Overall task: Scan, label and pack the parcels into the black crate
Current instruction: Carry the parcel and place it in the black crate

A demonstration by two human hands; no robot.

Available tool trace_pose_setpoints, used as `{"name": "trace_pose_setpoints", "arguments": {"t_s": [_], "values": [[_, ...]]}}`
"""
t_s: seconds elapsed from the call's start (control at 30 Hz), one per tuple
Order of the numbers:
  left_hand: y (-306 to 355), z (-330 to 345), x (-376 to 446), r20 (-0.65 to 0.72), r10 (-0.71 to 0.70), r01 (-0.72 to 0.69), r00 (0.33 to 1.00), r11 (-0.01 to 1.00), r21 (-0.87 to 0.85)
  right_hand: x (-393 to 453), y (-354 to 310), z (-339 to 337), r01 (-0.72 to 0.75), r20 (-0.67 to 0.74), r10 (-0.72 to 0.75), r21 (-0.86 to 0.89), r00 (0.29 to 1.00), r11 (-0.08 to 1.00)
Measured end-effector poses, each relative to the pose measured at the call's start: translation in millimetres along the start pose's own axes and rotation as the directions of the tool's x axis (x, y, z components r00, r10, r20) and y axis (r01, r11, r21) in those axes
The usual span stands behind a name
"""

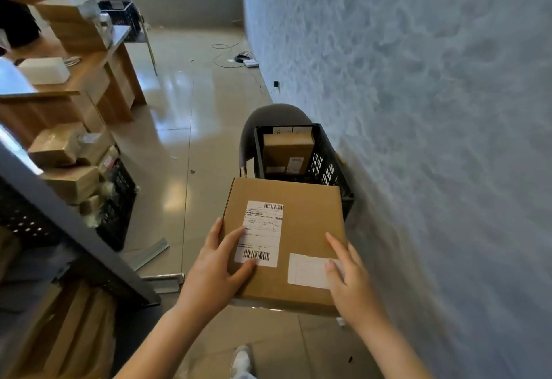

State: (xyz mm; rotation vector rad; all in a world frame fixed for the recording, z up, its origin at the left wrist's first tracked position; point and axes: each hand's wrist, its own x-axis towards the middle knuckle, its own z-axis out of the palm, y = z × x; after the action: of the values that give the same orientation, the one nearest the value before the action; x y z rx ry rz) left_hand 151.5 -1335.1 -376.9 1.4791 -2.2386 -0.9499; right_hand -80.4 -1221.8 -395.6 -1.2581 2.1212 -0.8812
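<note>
Before the crate (328, 166), parcel (298, 238) in both grips

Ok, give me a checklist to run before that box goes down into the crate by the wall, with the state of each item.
1. Hold on the box: left hand and right hand both grip its near edge, thumbs on top. Ok.
2. Shipping label stuck on top, barcodes showing. Ok.
3. Blank white sticker lying flat: the right thumb covers part of it. Cannot tell.
4. Box lined up over the black crate: it covers only the crate's near end. Not ok yet.
5. Room in the crate: a smaller parcel already lies inside, and the box looks as wide as the crate. Cannot tell.
</note>
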Motion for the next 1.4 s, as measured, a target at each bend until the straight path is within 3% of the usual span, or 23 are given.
{"name": "trace_pose_setpoints", "arguments": {"t_s": [0.4,0.77,0.9,1.03,1.2,1.3,1.4], "values": [[0,2,247,0.077,-0.029,0.032,0.997,0.999,-0.039,227,-2,-10,-0.106,0.002,0.106,0.018,0.994,0.994],[26,54,428,0.032,-0.321,0.312,0.947,0.889,-0.335,459,30,-57,-0.167,0.113,0.162,0.033,0.98,0.985],[35,65,480,0.039,-0.37,0.353,0.928,0.842,-0.407,521,40,-63,-0.262,0.132,0.238,0.206,0.962,0.943],[34,82,519,0.065,-0.405,0.384,0.912,0.788,-0.481,558,50,-62,-0.391,0.124,0.371,0.31,0.92,0.866],[27,107,555,0.125,-0.52,0.487,0.845,0.652,-0.581,587,91,-45,-0.607,0.219,0.566,0.309,0.795,0.733],[20,124,571,0.174,-0.538,0.54,0.825,0.656,-0.528,600,113,-35,-0.677,0.25,0.63,0.303,0.735,0.67],[3,141,581,0.218,-0.563,0.599,0.797,0.69,-0.407,606,131,-22,-0.662,0.237,0.619,0.257,0.749,0.704]]}}
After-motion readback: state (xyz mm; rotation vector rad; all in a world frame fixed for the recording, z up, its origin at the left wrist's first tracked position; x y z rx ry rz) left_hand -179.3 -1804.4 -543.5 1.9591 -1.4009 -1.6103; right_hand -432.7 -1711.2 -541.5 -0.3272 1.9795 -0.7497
